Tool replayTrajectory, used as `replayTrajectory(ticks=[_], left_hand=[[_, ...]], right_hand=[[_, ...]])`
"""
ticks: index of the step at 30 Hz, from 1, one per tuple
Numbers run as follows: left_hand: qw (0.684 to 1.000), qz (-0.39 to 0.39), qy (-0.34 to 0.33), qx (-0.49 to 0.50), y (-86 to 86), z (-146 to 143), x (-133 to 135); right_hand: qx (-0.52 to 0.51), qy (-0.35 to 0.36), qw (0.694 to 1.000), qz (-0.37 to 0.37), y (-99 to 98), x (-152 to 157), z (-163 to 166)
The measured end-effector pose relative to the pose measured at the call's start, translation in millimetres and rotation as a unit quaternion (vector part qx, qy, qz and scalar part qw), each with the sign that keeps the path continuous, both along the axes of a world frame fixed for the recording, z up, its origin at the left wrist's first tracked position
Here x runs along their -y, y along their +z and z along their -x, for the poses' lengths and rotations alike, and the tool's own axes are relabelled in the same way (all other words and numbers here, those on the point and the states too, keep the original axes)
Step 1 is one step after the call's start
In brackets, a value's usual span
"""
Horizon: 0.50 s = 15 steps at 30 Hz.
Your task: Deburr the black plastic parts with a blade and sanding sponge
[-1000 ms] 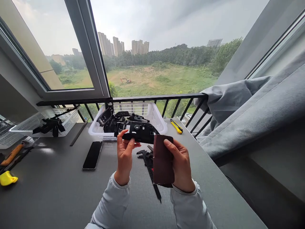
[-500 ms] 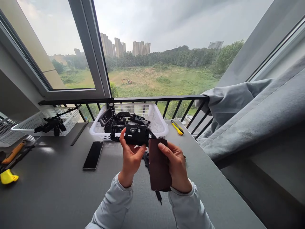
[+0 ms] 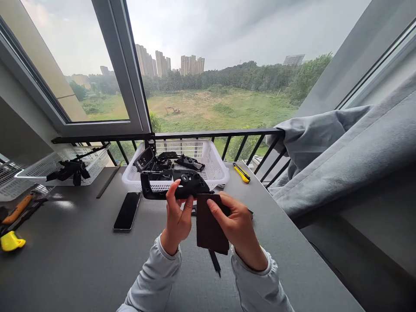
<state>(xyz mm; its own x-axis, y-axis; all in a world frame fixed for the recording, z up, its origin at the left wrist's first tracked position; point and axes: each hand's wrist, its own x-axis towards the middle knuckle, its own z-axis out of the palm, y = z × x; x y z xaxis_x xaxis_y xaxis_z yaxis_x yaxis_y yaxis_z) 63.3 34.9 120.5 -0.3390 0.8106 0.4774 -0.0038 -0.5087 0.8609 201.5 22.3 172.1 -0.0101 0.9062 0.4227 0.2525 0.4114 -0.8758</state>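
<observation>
My left hand (image 3: 178,219) is closed on a black plastic housing (image 3: 192,185), thumb below and a finger against its face. The housing has cutouts and an open frame-like end on the left, and it hangs in front of the basket's near rim. Pinched between thumb and fingers of my right hand (image 3: 240,223) is a folded dark brown sheet of sandpaper (image 3: 208,227). Its upper edge meets the lower right end of the housing; whether they touch I cannot tell. Partly hidden behind the sandpaper, a thin black strip-like part (image 3: 215,262) lies on the table.
A white basket (image 3: 214,167) with several black plastic parts stands by the window railing (image 3: 201,134). On the grey table (image 3: 81,260) lie a phone (image 3: 127,211) and a yellow utility knife (image 3: 242,173). Farther left are another basket (image 3: 97,167), an orange-handled tool (image 3: 18,209) and a yellow object (image 3: 11,241).
The housing has tilted and shifted left, showing more of its frame-like left end. My right hand has moved the sandpaper slightly left, and the sheet has tilted.
</observation>
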Motion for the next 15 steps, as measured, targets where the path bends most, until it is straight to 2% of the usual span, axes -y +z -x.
replayTrajectory(ticks=[5,9,12,15], left_hand=[[0.998,-0.024,-0.001,-0.061,-3.5,1.5,-0.6],[0.996,-0.019,-0.016,-0.082,-2.9,1.2,-0.9],[0.998,-0.004,-0.020,-0.057,0.6,1.1,-1.2],[0.999,0.012,-0.033,0.024,8.4,2.9,-2.2]], right_hand=[[0.051,0.011,0.999,-0.008,-4.7,-3.3,1.5],[0.024,0.024,0.999,0.010,-5.7,-5.2,0.9],[-0.008,0.038,0.999,0.032,-4.1,-4.8,-0.5],[-0.097,0.066,0.986,0.116,-0.9,-2.9,-3.7]])
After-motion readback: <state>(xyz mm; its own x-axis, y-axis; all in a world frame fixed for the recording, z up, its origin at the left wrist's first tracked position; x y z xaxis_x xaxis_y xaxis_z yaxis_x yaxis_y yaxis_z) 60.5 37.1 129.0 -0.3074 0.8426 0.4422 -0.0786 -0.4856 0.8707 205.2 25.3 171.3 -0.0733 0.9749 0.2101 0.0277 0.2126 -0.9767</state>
